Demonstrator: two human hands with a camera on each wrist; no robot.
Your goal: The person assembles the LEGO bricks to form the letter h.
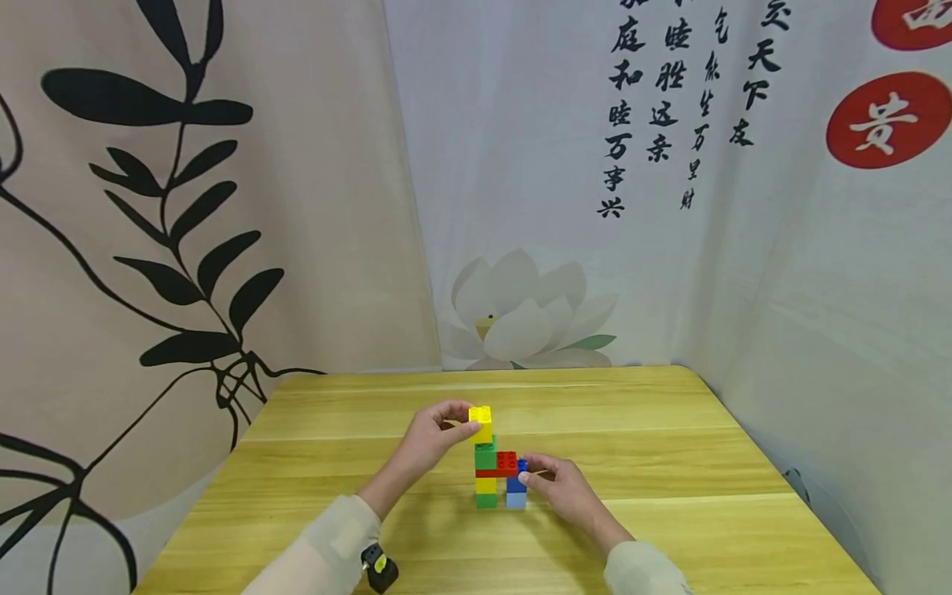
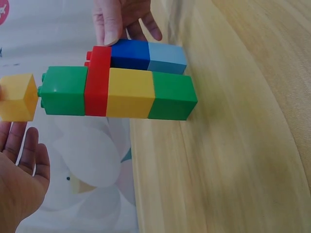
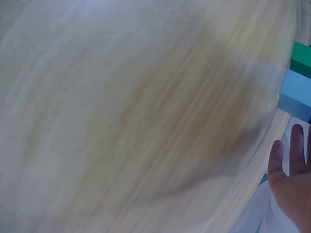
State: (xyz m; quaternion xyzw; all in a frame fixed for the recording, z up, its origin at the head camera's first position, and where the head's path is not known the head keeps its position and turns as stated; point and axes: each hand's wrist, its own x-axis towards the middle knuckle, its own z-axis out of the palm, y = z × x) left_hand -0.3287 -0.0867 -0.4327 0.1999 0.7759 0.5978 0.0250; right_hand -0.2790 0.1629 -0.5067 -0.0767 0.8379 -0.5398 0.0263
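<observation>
My left hand [image 1: 434, 435] pinches a yellow brick [image 1: 481, 423] between thumb and fingers at the top of a small brick build. Below it stands a green brick [image 2: 65, 91], whose studs still show beside the yellow brick in the left wrist view. Under the green one lies a red brick [image 2: 98, 80] bridging two columns. One column has a yellow brick [image 2: 129, 93] over a green brick [image 2: 172, 96]. The other is dark blue [image 2: 130, 54] over light blue [image 2: 166, 58]. My right hand [image 1: 559, 489] pinches the dark blue part; its grip is partly hidden.
The build stands on a wooden table [image 1: 312, 463]. A printed curtain [image 1: 335, 207] hangs behind the table's far edge. On the left sleeve sits a small black device [image 1: 380, 568].
</observation>
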